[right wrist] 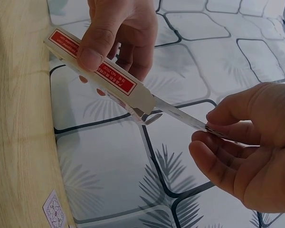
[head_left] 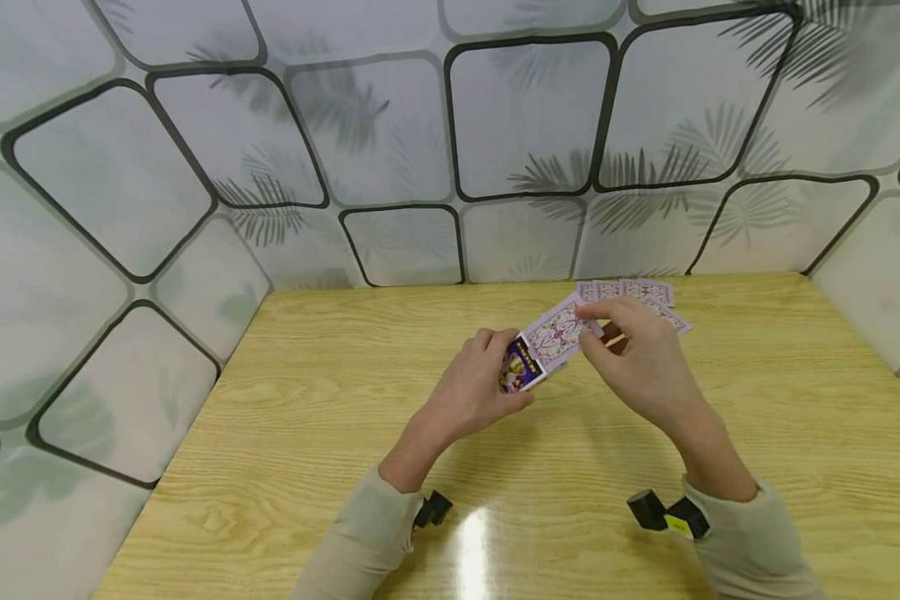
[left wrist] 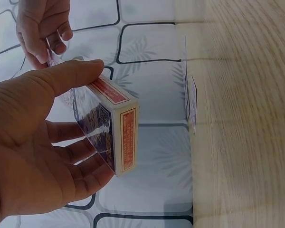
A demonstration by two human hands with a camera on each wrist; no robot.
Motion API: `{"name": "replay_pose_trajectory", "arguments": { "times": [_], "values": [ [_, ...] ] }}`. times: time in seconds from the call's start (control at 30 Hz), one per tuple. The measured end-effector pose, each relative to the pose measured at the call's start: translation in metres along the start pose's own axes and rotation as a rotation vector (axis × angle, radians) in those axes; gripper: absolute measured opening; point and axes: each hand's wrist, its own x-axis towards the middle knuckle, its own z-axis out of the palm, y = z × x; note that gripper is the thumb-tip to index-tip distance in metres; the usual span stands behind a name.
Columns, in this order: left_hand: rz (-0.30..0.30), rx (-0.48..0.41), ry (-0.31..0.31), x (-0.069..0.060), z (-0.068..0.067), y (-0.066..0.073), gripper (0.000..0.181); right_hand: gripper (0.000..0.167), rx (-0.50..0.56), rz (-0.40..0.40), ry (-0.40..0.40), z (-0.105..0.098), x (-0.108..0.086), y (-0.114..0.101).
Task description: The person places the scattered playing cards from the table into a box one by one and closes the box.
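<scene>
My left hand (head_left: pixel 468 387) grips a playing-card box (head_left: pixel 521 367) above the table, its thumb along one narrow side and its fingers around the other. The box has a dark blue and purple face, and in the left wrist view its white end (left wrist: pixel 127 137) bears a red panel. Patterned pink-and-white playing cards (head_left: pixel 557 337) stick out of the box's far end; how many are together I cannot tell. My right hand (head_left: pixel 648 367) pinches their outer end between thumb and fingers. In the right wrist view the cards (right wrist: pixel 180 115) appear as a thin edge beside the box's flap (right wrist: pixel 151 118).
Several more patterned cards (head_left: pixel 647 290) lie spread on the wooden table (head_left: pixel 307 433), behind my right hand and close to the back wall (head_left: pixel 525 242). The wall carries grey leaf prints and dark outlines. Small black devices (head_left: pixel 667 514) sit at both wrists.
</scene>
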Motion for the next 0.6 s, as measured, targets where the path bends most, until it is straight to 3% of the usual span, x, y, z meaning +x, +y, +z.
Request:
{"name": "replay_pose_trajectory", "arguments": {
  "times": [0.6],
  "values": [
    [0.020,0.008,0.000,-0.0005,0.0001,-0.0004,0.080,0.023,0.018,0.043,-0.098,0.0002,0.0008,0.0030]
  ]
}}
